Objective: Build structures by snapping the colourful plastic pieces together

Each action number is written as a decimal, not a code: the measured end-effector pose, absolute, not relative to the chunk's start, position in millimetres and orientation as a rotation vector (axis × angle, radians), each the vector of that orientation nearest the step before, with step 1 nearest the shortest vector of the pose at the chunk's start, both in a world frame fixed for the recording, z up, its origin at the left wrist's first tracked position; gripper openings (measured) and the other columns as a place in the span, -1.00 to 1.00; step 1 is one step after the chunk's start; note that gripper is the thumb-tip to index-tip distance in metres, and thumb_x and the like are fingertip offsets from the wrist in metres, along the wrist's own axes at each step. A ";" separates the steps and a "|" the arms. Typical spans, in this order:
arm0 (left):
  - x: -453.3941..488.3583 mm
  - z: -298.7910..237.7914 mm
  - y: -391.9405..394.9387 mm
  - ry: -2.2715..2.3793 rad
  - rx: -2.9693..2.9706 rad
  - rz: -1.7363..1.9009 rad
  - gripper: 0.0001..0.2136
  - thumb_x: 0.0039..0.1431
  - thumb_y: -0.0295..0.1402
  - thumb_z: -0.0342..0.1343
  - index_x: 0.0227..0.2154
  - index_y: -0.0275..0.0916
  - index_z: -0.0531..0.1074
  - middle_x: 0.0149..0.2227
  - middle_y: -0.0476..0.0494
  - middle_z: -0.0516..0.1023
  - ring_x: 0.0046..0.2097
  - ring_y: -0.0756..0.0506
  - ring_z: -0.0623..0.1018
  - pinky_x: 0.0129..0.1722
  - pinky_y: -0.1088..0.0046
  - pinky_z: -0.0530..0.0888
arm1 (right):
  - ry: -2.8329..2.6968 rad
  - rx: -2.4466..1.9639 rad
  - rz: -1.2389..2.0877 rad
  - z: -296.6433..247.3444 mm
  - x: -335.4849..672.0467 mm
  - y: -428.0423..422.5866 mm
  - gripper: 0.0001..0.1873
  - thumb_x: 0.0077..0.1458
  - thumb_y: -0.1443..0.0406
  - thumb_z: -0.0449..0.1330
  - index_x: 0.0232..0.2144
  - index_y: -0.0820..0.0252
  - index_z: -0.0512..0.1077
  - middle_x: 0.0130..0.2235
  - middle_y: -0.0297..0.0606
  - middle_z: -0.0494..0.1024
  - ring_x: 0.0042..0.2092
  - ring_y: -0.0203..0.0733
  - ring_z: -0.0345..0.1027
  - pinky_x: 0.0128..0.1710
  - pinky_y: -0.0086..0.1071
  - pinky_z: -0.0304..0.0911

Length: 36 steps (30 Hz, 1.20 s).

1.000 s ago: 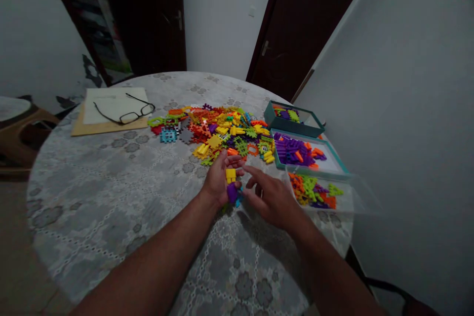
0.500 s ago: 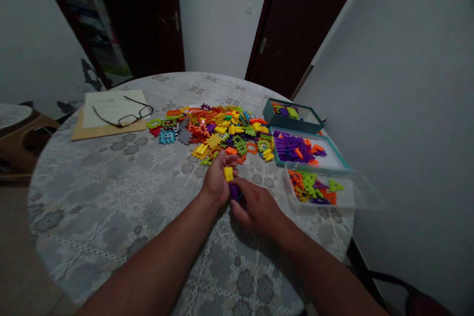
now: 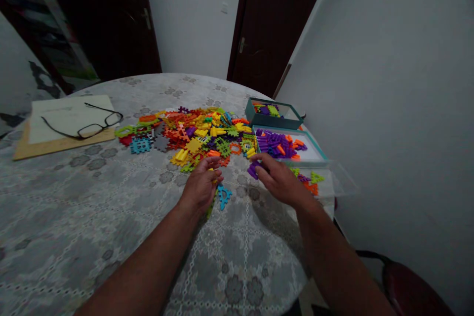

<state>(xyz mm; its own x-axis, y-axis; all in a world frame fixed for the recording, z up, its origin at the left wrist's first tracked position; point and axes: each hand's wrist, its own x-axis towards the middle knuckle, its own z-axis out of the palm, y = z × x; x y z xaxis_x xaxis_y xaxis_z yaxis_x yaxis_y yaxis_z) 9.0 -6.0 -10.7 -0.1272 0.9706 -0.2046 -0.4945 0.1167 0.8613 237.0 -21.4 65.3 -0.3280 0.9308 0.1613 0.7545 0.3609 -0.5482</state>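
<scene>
My left hand [image 3: 200, 185] is half curled around a yellow plastic building piece [image 3: 213, 174], mostly hidden by the fingers. Just below it is a light blue triangular toothed piece [image 3: 224, 196]. A strip of yellow-green piece [image 3: 211, 207] shows beside my left wrist; what supports these two is hard to make out. My right hand [image 3: 279, 177] pinches a purple peg-like building piece [image 3: 254, 169] between thumb and fingers, just short of the teal-rimmed tray [image 3: 318, 162] of purple and orange pieces.
A heap of mixed plastic building pieces [image 3: 192, 133] spreads beyond my hands. At the right stand a dark green box [image 3: 276, 119] and a clear plastic container [image 3: 328, 187], both with pieces inside. Glasses [image 3: 91, 131] lie on paper [image 3: 66, 116] at the left.
My right hand has moved away from the left, rightwards toward the tray, carrying the purple piece. The blue triangular piece has come into sight by my left hand. The view has shifted right.
</scene>
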 end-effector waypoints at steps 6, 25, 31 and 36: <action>8.5 -15.5 -6.6 1.122 0.755 1.312 -0.54 -0.11 -0.43 0.34 -0.05 -0.17 0.54 -0.08 -0.14 0.58 -0.38 0.02 0.53 -0.43 0.50 0.47 | -2.069 -1.681 0.221 70.2 287.3 44.7 -0.62 0.39 0.23 0.11 0.15 0.12 0.55 0.07 -0.08 0.68 0.05 0.04 0.56 0.09 -0.17 0.37; 8.8 1.6 -18.3 1.002 1.029 1.099 -0.33 0.02 -0.38 0.41 0.26 -0.19 0.50 -0.18 -0.25 0.72 -0.31 -0.12 0.64 -0.35 0.42 0.49 | -2.180 -1.193 0.517 44.5 201.6 -31.2 -0.70 0.43 0.28 0.17 0.13 0.16 0.54 0.02 -0.10 0.65 -0.10 -0.14 0.54 0.03 -0.23 0.39; 8.8 -2.7 -23.7 0.931 1.080 1.020 -0.12 0.03 -0.40 0.41 0.46 -0.21 0.30 -0.39 -0.09 0.66 -0.40 -0.10 0.59 -0.39 0.46 0.41 | -2.226 -1.147 0.511 41.6 193.3 -32.1 -0.73 0.40 0.32 0.19 0.10 0.16 0.52 -0.01 -0.12 0.59 0.04 -0.08 0.47 0.11 -0.19 0.34; 11.2 -0.7 -27.1 0.903 1.110 0.965 -0.17 0.01 -0.40 0.42 0.42 -0.18 0.39 -0.51 -0.02 0.59 -0.47 -0.10 0.54 -0.45 0.45 0.36 | -2.196 -1.211 0.696 50.1 205.0 -28.6 -0.93 0.37 0.32 0.19 -0.19 0.14 0.49 -0.21 -0.31 0.58 -0.16 -0.19 0.46 -0.11 -0.33 0.30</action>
<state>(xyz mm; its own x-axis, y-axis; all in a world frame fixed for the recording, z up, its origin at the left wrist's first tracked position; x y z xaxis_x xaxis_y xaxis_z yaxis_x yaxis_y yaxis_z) 11.2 -27.1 -0.7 0.3233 0.9408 -0.1015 -0.1642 0.1614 0.9731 205.0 -28.6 50.1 -0.4562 0.8668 0.2014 0.5924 0.4646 -0.6582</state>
